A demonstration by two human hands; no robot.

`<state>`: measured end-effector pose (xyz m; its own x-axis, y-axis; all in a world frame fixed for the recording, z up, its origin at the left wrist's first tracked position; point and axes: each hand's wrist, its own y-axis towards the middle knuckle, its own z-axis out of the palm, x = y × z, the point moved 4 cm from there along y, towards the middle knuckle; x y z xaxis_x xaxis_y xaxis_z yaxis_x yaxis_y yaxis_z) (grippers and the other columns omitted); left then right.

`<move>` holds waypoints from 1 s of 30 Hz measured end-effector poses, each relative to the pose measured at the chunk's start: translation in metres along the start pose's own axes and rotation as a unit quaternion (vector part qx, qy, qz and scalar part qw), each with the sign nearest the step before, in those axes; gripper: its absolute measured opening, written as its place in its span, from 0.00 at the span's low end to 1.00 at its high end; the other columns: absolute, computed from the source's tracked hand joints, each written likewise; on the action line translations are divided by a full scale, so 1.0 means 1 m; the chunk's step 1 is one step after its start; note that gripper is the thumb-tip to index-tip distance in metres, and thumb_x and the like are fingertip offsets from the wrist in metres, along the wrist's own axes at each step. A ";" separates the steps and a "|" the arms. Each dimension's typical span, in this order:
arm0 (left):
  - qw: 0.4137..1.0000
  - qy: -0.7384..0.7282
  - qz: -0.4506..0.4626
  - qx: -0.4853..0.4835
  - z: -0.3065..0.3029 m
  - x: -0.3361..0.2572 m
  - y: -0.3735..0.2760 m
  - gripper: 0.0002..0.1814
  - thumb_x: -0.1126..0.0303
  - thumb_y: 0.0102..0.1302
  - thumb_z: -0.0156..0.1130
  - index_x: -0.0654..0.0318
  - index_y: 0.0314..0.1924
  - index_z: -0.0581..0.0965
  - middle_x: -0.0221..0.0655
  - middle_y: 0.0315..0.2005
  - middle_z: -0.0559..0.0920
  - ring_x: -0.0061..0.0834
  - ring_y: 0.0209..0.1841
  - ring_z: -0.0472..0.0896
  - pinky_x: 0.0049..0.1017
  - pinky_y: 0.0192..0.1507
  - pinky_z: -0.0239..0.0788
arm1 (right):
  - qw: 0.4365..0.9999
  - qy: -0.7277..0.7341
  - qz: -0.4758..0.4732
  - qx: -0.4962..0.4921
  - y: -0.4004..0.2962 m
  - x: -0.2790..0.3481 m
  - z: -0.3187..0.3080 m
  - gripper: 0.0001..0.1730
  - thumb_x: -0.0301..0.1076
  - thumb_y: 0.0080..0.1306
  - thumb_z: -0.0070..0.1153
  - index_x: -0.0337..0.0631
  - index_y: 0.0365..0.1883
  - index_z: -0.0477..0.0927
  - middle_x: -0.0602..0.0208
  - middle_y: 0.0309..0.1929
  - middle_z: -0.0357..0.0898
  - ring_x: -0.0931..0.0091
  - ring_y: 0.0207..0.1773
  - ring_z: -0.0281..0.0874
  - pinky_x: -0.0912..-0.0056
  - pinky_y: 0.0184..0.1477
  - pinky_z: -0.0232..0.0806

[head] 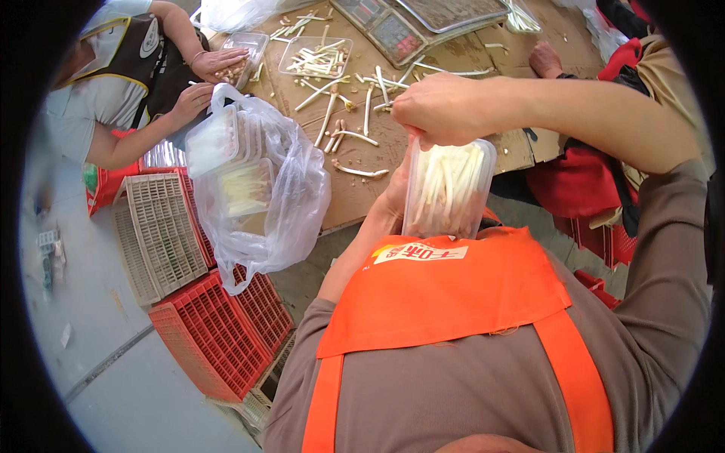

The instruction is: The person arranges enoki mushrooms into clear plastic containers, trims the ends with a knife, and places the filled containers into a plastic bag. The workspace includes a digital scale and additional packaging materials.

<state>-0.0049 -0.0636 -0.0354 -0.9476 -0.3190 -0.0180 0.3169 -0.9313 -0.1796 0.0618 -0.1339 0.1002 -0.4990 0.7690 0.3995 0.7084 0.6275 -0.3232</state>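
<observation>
My left hand [398,175] grips the left side of a clear plastic box [486,170], tilted up against my orange apron. Pale, trimmed vegetable stalks [447,175] with pinkish-brown lower ends are packed lengthwise in it. At the box's upper left corner is my right hand [439,107], its fingers curled inward; the back of the hand hides whatever may be between them. Loose stalks [367,110] with brownish bulb ends lie scattered on the cardboard-covered table [294,122] just beyond my hands. A single stalk [359,170] rests nearest the table's front edge.
A plastic bag [300,192] of stacked clear boxes hangs at the table's left edge. Behind it, a co-worker's hand [218,63] rests over another box. An open box of stalks [317,59] and a weighing scale [391,37] stand farther back. Red crates [212,334] are lower left.
</observation>
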 end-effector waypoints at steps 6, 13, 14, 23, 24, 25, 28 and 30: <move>0.994 0.076 0.018 0.079 -0.017 -0.009 -0.001 0.30 0.45 0.71 0.42 0.64 0.59 0.66 0.39 0.48 0.77 0.33 0.47 0.79 0.37 0.47 0.75 | 0.992 0.084 -0.004 0.094 0.012 -0.007 0.002 0.10 0.28 0.49 0.63 0.32 0.27 0.77 0.51 0.29 0.77 0.56 0.37 0.77 0.58 0.38 0.69; 0.997 0.064 -0.002 -0.031 -0.028 -0.015 0.013 0.25 0.50 0.72 0.42 0.64 0.56 0.69 0.39 0.47 0.78 0.32 0.45 0.79 0.37 0.47 0.74 | 0.996 -0.069 -0.023 0.043 0.003 -0.007 -0.003 0.16 0.29 0.44 0.61 0.36 0.33 0.76 0.53 0.29 0.79 0.57 0.38 0.79 0.56 0.36 0.72; 0.998 0.062 -0.010 -0.027 -0.026 -0.015 0.019 0.26 0.50 0.72 0.42 0.64 0.56 0.69 0.39 0.47 0.78 0.32 0.45 0.79 0.37 0.47 0.74 | 0.994 -0.079 -0.065 0.028 -0.003 -0.006 -0.008 0.11 0.28 0.46 0.60 0.32 0.29 0.80 0.51 0.28 0.79 0.57 0.35 0.79 0.56 0.34 0.71; 0.998 0.060 0.006 -0.024 -0.020 -0.028 0.005 0.27 0.49 0.71 0.43 0.64 0.56 0.69 0.39 0.47 0.78 0.33 0.46 0.79 0.38 0.47 0.74 | 0.972 -0.135 -0.184 0.052 0.012 0.006 0.002 0.08 0.27 0.50 0.59 0.34 0.29 0.80 0.54 0.29 0.80 0.57 0.35 0.79 0.55 0.36 0.70; 0.998 0.056 0.005 -0.022 -0.021 -0.027 0.005 0.27 0.49 0.71 0.43 0.64 0.56 0.69 0.39 0.47 0.78 0.33 0.46 0.79 0.38 0.47 0.74 | 0.971 -0.157 -0.177 0.030 0.011 0.011 0.002 0.08 0.27 0.49 0.59 0.34 0.29 0.80 0.54 0.29 0.80 0.57 0.35 0.79 0.55 0.36 0.70; 0.998 0.051 0.005 -0.021 -0.021 -0.027 0.005 0.27 0.48 0.71 0.43 0.64 0.56 0.69 0.39 0.47 0.78 0.33 0.46 0.79 0.38 0.47 0.74 | 0.974 -0.149 -0.173 0.015 0.008 0.013 0.000 0.09 0.27 0.49 0.59 0.33 0.29 0.80 0.53 0.29 0.79 0.57 0.35 0.78 0.55 0.36 0.70; 0.999 0.041 0.008 -0.015 -0.020 -0.026 0.003 0.27 0.48 0.70 0.43 0.64 0.56 0.69 0.40 0.47 0.78 0.34 0.46 0.79 0.39 0.48 0.74 | 0.987 -0.060 -0.149 0.005 0.005 0.007 -0.006 0.11 0.28 0.48 0.60 0.31 0.29 0.78 0.50 0.28 0.78 0.56 0.34 0.78 0.55 0.36 0.69; 0.999 0.031 0.007 -0.005 -0.016 -0.024 0.005 0.28 0.48 0.70 0.44 0.63 0.56 0.69 0.40 0.47 0.78 0.34 0.46 0.79 0.39 0.48 0.74 | 0.993 0.042 -0.096 0.053 0.003 -0.017 -0.011 0.13 0.30 0.47 0.62 0.29 0.28 0.77 0.47 0.27 0.77 0.54 0.33 0.76 0.55 0.36 0.68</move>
<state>0.0189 -0.0578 -0.0517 -0.9438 -0.3204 -0.0807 0.3301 -0.9248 -0.1890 0.0779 -0.1463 0.1020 -0.5730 0.6238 0.5315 0.5454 0.7743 -0.3209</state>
